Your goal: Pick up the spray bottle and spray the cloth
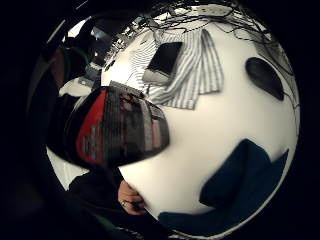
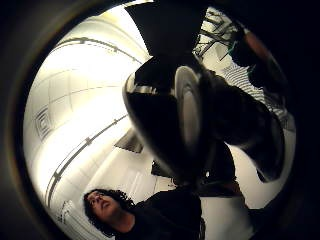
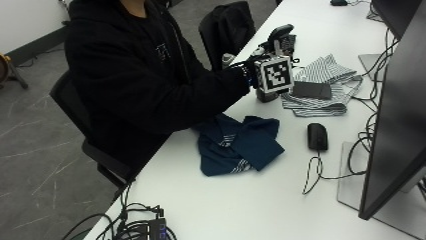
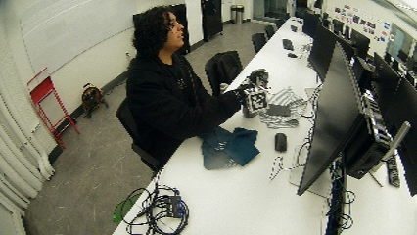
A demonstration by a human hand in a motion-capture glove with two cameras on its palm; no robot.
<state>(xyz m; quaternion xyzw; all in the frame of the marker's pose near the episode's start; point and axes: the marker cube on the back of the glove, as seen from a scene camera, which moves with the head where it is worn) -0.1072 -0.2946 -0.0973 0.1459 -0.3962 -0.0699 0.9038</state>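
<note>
Black-gloved right hand (image 3: 251,71) has its grip wrapped round the spray bottle (image 3: 273,60), as far as the outside view shows; the fingers themselves are mostly hidden behind the glove hardware. The little-finger palm view backs it up: the bottle's red-and-black label (image 1: 117,125) fills the near field, right against the palm.

Your bottle is upright, with the dark trigger head (image 3: 279,31) at the top. I can't tell whether its base is touching the worktop (image 3: 266,200) or just clear of it. So pick-up looks done or nearly done; I see no sign of a spray yet.

What's left, in my judgement: aim the nozzle at the cloth and pull the trigger. Which cloth is unclear. The dark blue cloth (image 3: 236,144) lies crumpled on your side of the bottle, near the worktop edge. The striped cloth (image 3: 319,85) lies just beyond the bottle, with a flat dark pad (image 3: 311,90) on top of it.

Around the bottle:
- a black mouse (image 3: 317,136) beyond the blue cloth, cable (image 3: 313,175) trailing from it
- a monitor (image 3: 393,125) further out, well apart from the bottle
- your bare hand (image 1: 131,198) at the worktop edge, near the blue cloth

Nothing blocks the way to either cloth. Overspray could reach the pad or the mouse.
</note>
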